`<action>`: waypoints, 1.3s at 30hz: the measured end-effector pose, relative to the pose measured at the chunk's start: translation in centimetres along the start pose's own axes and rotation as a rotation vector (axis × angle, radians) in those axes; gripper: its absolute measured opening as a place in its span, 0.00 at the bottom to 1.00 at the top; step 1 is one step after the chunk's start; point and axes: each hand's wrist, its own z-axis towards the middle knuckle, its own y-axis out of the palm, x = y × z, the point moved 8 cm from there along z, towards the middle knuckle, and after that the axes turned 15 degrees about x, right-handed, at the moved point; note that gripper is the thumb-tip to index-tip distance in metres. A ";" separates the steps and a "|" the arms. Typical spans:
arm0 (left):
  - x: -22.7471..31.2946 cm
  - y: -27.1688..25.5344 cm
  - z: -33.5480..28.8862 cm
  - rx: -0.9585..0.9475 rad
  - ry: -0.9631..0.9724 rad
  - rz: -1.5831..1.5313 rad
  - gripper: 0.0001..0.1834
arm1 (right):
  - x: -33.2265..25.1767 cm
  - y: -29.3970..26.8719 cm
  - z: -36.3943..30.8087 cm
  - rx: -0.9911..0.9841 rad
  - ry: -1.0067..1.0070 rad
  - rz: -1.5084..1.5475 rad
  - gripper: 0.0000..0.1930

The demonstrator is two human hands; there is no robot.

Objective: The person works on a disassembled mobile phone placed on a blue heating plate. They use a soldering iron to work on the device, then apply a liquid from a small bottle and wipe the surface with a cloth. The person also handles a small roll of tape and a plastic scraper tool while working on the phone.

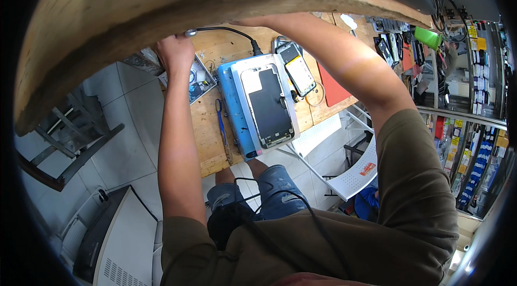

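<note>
My left hand (175,52) reaches up to the far left of the wooden bench, its fingers hidden under a wooden ledge. Close beside it is a small shiny metal piece (190,33). Of my right hand (250,21) only a strip by the wrist shows below the same ledge, so its fingers are out of sight. Between my arms lies a phone screen panel (269,104), dark with a pale frame, on a blue flat box-like device (232,105) with a light top. A black cable (237,32) plugs into its far side. An opened phone (298,70) lies to the right.
The wooden ledge (226,0) hangs over the far bench. A small parts tray (203,82) and a blue tool (222,127) lie left of the device. A red mat (333,88) is under my right arm. A white folding chair (353,173) stands right, near glass shelves (463,108).
</note>
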 end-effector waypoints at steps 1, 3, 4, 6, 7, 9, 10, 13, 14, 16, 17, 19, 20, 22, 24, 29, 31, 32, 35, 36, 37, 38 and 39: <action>0.0 -0.5 0.2 0.005 0.025 0.000 0.15 | -0.4 0.5 0.3 0.010 -0.006 0.011 0.14; 0.7 0.2 -0.4 -0.021 0.057 -0.056 0.15 | 0.0 -0.1 -0.2 -0.013 -0.001 -0.023 0.14; 0.9 0.7 -0.7 -0.044 0.051 -0.071 0.14 | 0.1 -0.9 -0.7 -0.019 0.008 -0.044 0.14; 0.7 1.3 -1.0 -0.077 0.044 -0.074 0.14 | 0.3 -0.8 -1.1 -0.025 0.013 -0.049 0.13; 1.1 1.7 -1.3 -0.090 0.088 -0.064 0.15 | 0.7 -0.8 -1.3 -0.035 0.019 -0.058 0.13; 0.7 0.6 -1.0 -0.079 0.183 0.008 0.15 | -0.5 0.6 -0.7 -0.017 0.000 -0.022 0.13; 0.3 0.4 -0.9 -0.075 0.189 0.033 0.15 | -1.0 1.1 -0.5 -0.008 -0.005 -0.007 0.13; -0.7 -0.2 -0.6 -0.081 0.172 0.053 0.16 | -2.2 2.7 0.7 -0.001 -0.027 0.031 0.12; -0.2 0.6 -1.3 -0.121 0.144 -0.004 0.17 | -1.7 2.0 -0.3 -0.012 -0.012 -0.001 0.12; 0.9 2.1 -2.5 -0.181 0.104 -0.090 0.18 | -0.6 0.7 -1.6 -0.043 0.013 -0.048 0.12; 0.6 1.8 -2.4 -0.174 0.097 -0.080 0.18 | -1.0 1.1 -1.4 -0.033 0.004 -0.033 0.12; 0.2 1.2 -2.0 -0.165 0.087 -0.061 0.19 | -1.7 1.8 -1.0 -0.017 -0.001 -0.006 0.12; 0.0 0.9 -1.8 -0.163 0.085 -0.050 0.18 | -1.9 2.2 -0.8 -0.010 0.000 0.003 0.11; 0.1 1.1 -1.7 -0.168 0.075 -0.039 0.18 | -1.9 2.1 -0.9 -0.008 -0.003 0.005 0.11; -0.3 1.3 -1.3 -0.166 0.063 -0.006 0.17 | -1.9 2.4 -0.6 -0.003 -0.005 0.014 0.11; 0.4 1.4 -1.2 -0.071 0.151 0.028 0.15 | -1.3 1.1 -1.9 -0.006 0.009 -0.016 0.11; -0.1 0.3 -0.2 -0.010 0.178 0.075 0.16 | -2.4 2.2 -1.1 0.027 -0.011 0.027 0.11; -0.3 -0.3 0.2 0.025 0.183 0.091 0.16 | -2.9 2.9 -0.5 0.045 -0.022 0.049 0.11; 0.3 1.9 -0.5 0.010 0.176 -0.016 0.17 | -1.8 1.6 -2.1 0.027 -0.012 -0.002 0.10; 0.1 2.0 -0.5 0.007 0.172 -0.031 0.18 | -1.9 1.7 -2.1 0.032 -0.011 -0.002 0.10; -0.1 2.1 -0.5 0.004 0.169 -0.049 0.18 | -2.0 1.7 -2.1 0.040 -0.015 -0.002 0.10; 0.2 1.8 -0.4 -0.005 0.162 -0.054 0.18 | -2.0 1.7 -1.9 0.032 -0.001 -0.007 0.10; 0.3 1.7 -0.4 -0.015 0.161 -0.049 0.18 | -2.0 1.6 -1.9 0.021 0.014 -0.015 0.10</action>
